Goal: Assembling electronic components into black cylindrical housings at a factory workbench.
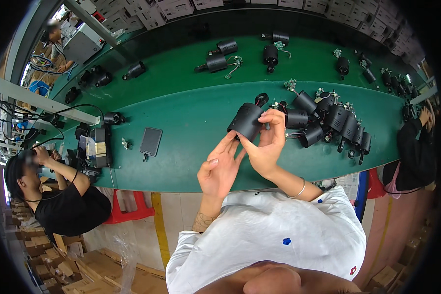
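Above the near part of the green bench I hold a black cylindrical housing [245, 121], tilted, with a small round black end piece [261, 100] sticking out at its top. My right hand [267, 147] grips its right side between thumb and bent fingers. From below, my left hand [219, 172] supports its lower end with outstretched fingertips, the thumb held apart. What lies inside the housing is hidden. Just right of my hands, a pile of similar black housings [336, 118] rests on the bench, several with small green circuit boards and wires.
On the green bench [181, 171] lie a flat dark rectangular panel [151, 142] and a small circuit board [126, 143]. More housings [216, 62] sit on the far green strip. Co-workers sit left [63, 196] and right [411, 152]. A red stool [130, 208] stands at left.
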Motion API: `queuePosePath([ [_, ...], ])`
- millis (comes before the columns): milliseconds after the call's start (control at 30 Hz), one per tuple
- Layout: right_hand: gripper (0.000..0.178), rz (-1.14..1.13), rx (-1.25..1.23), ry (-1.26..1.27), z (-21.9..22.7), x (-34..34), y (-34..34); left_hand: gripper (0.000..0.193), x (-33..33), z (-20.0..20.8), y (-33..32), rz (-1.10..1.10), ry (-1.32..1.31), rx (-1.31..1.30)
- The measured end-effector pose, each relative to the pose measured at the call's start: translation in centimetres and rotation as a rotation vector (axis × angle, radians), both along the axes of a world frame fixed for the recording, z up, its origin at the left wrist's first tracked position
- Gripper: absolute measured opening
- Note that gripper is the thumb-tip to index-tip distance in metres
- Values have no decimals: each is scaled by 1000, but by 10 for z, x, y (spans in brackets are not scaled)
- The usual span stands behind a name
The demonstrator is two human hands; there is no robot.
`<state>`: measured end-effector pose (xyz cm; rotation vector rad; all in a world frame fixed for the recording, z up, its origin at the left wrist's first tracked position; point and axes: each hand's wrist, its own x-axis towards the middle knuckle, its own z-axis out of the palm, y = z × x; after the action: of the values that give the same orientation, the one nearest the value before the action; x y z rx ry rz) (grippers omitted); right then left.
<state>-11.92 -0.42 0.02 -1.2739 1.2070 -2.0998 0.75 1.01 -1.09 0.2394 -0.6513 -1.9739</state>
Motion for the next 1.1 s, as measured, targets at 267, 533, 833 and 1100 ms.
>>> queuePosePath([
  [267, 46, 15, 126, 82, -16, -31, -21, 71, -10, 33, 16, 353, -459, -321],
  [533, 38, 125, 595, -664, -6, -199, -121, 13, 103, 108, 59, 90, -54, -952],
  [833, 42, 71, 777, -701, -25, -244, -181, 27, 150, 140, 68, -63, -299, -414],
  [1100, 40, 38, 842, 399, -33, -215, -189, 46, 176, 164, 71, -219, -537, 87],
])
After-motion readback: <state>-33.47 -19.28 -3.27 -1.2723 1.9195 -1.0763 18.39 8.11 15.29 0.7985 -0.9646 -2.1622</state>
